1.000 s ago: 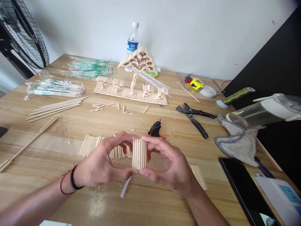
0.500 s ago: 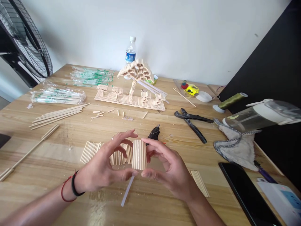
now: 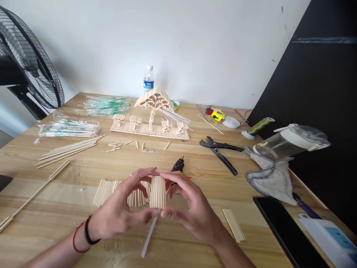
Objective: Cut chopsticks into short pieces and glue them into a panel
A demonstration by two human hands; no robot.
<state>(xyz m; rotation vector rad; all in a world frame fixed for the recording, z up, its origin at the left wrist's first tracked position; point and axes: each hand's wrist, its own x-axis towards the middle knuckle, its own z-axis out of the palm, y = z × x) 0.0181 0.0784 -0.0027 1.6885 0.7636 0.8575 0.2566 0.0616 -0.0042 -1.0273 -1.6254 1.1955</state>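
Observation:
A small panel of short wooden sticks [image 3: 158, 191], laid side by side, is held upright between my two hands. My left hand [image 3: 122, 208] pinches it, with the index finger at its top edge and the thumb at its bottom. My right hand [image 3: 192, 204] grips it likewise from the other side, some fingers hidden behind it. Beyond my hands lies a black glue gun [image 3: 177, 166], partly covered by the right fingers. A row of short sticks [image 3: 106, 191] lies behind my left hand. A translucent glue stick [image 3: 148, 238] is on the table below the panel.
A stick model [image 3: 150, 128] with a tree-like roof stands at the back before a water bottle [image 3: 148, 80]. Pliers [image 3: 223, 154], a phone [image 3: 290, 230] and a flat stick panel [image 3: 233, 225] lie right. Long sticks [image 3: 67, 150] and bagged sticks [image 3: 69, 126] are left.
My left index finger has come in against the panel's top edge, where it stood off before. The panel has turned slightly. The whole view has shifted, with table objects lower in the picture.

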